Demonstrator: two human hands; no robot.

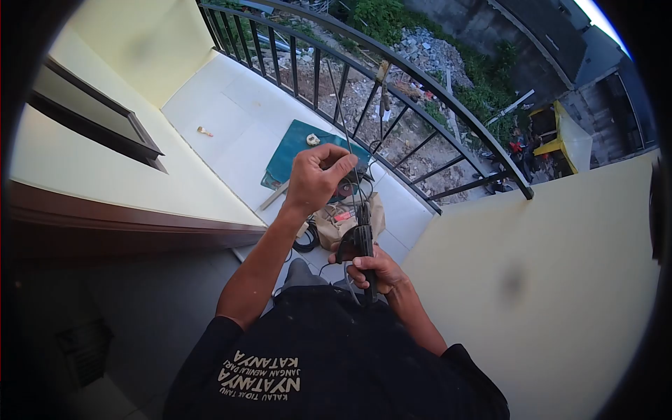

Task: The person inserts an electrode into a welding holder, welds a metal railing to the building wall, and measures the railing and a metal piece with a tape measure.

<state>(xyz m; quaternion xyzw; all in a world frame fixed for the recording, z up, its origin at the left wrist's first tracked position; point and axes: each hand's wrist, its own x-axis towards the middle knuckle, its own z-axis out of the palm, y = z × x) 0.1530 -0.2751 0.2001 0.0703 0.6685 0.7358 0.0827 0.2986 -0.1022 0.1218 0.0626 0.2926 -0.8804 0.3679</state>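
My right hand (378, 269) is wrapped round a black electrode holder (365, 241), held upright in front of my body. A long thin welding rod (341, 112) rises from its top and leans slightly left, toward the railing. Higher up, my left hand (318, 175) is closed, with thumb and forefinger pinched at the rod. The exact contact of those fingertips is hard to see. A grey cable (348, 281) loops below the holder near my right hand.
A black metal railing (318, 80) bounds the balcony, with a clamp (383, 94) hanging on it. On the white tiles (234, 101) lie a green board (287, 150), a brown bag (376, 213), a coiled black cable (306, 241) and a small brush (204, 131). Walls stand both sides.
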